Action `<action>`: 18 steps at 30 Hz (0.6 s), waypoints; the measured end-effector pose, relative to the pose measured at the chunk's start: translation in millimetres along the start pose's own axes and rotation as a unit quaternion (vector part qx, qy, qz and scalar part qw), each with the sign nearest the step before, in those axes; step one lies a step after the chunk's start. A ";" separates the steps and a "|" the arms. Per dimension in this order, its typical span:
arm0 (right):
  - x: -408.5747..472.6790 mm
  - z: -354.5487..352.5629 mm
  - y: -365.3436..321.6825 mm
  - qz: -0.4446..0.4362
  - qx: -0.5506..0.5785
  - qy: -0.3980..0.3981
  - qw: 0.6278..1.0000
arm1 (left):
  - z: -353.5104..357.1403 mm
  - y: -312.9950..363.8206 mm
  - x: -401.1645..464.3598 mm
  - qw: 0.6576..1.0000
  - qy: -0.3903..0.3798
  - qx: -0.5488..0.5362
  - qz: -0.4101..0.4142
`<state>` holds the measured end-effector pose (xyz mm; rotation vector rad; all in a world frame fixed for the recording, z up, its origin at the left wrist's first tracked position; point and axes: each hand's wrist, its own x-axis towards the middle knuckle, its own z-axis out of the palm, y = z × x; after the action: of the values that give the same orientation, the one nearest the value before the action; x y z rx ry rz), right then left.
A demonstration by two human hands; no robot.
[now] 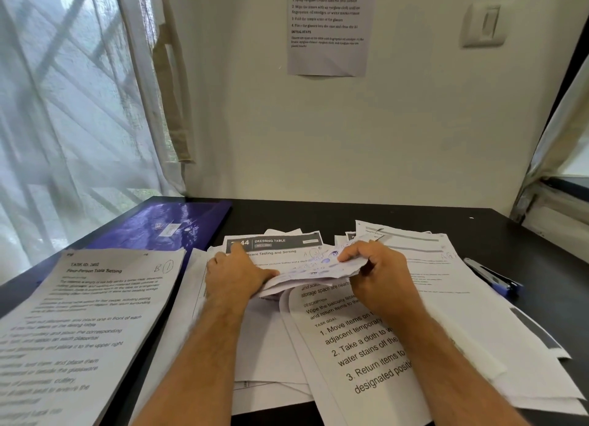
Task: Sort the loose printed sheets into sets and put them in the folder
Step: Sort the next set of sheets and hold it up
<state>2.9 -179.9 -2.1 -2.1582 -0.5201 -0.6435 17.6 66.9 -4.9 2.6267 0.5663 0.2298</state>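
Hands, left hand and right hand, gripping opposite ends of a scribbled sheet lifted off the loose pile, probably for reading its set mark.

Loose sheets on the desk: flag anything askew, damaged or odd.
The pile is fanned out crookedly, sheets overlapping at different angles. The sheet with blue ink scribbles, gripped by the left hand and right hand, looks crumpled and bent. One sheet lies apart at left, partly over the purple folder.

White sheets with black print, purple glossy folder, black table, blue stapler
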 end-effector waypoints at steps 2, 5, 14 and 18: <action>-0.7 -0.6 -3.1 -0.005 0.003 -0.002 1.000 | -1.5 2.8 -0.4 0.999 0.022 -0.043 -0.014; -0.6 -2.2 -12.2 -0.032 0.011 -0.010 0.999 | -8.3 3.1 -2.9 0.984 0.091 -0.150 -0.020; -2.3 7.4 -35.2 -0.059 -0.001 -0.023 0.998 | -24.9 10.1 -20.7 0.956 0.220 -0.191 0.046; 0.8 11.6 -31.5 -0.029 -0.033 -0.007 0.999 | -30.6 17.2 -24.2 0.923 0.277 -0.263 0.033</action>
<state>-10.9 -152.0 10.5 -2.2177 -0.5785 -0.6850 -5.8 54.3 28.5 2.0364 0.4995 1.0174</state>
